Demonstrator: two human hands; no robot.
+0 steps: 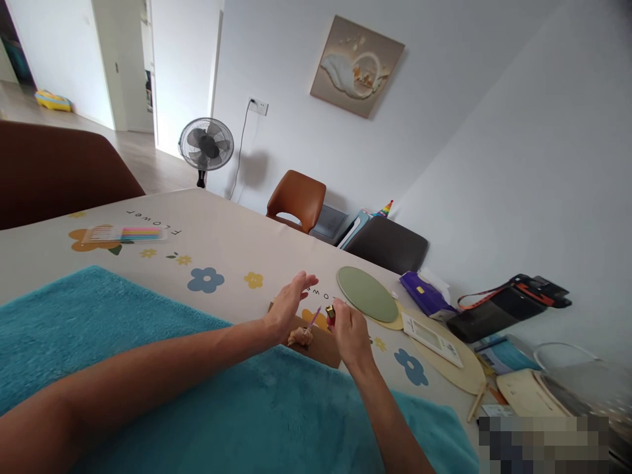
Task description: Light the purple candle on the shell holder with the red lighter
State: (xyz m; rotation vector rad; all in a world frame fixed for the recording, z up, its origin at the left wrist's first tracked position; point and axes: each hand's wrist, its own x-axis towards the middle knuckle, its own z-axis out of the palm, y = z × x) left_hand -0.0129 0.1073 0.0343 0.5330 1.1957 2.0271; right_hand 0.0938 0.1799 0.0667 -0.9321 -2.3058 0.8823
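Observation:
A thin purple candle (315, 317) stands tilted in a small lumpy tan piece of food (300, 337), whose exact kind I cannot make out. The food rests on a brown board (323, 349) on the table. My left hand (287, 307) is open, its flat palm and stretched fingers held beside the candle without touching it. On the other side, my right hand (351, 332) is closed around a lighter (330, 312) with a metal top, which points toward the candle's tip. No flame shows clearly. Part of the board is hidden behind my hands.
A teal towel (197, 408) covers the near table edge. A pack of coloured candles (143, 234) lies far left. To the right are a green round mat (368, 294), a purple tissue pack (427, 293), a white frame (430, 339) and a black bottle (498, 309).

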